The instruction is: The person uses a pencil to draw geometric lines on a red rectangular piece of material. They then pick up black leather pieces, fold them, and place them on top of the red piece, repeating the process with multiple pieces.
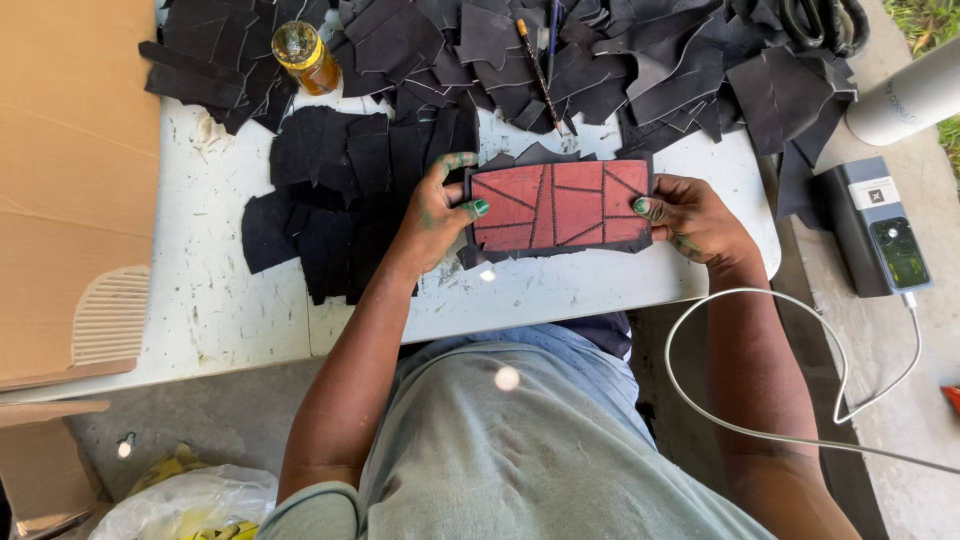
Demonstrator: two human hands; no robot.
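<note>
Hands grip a red rectangular panel (560, 205), scored with dark lines into angular segments, above the near edge of a white counter (250, 310). The panel's long axis runs left to right between them: the left hand (440, 215) is clamped on its left short end, the right hand (690, 220) on its right end. Black leather scraps (340, 200) lie beneath and behind, with a small amber bottle (305, 55) farther back.
</note>
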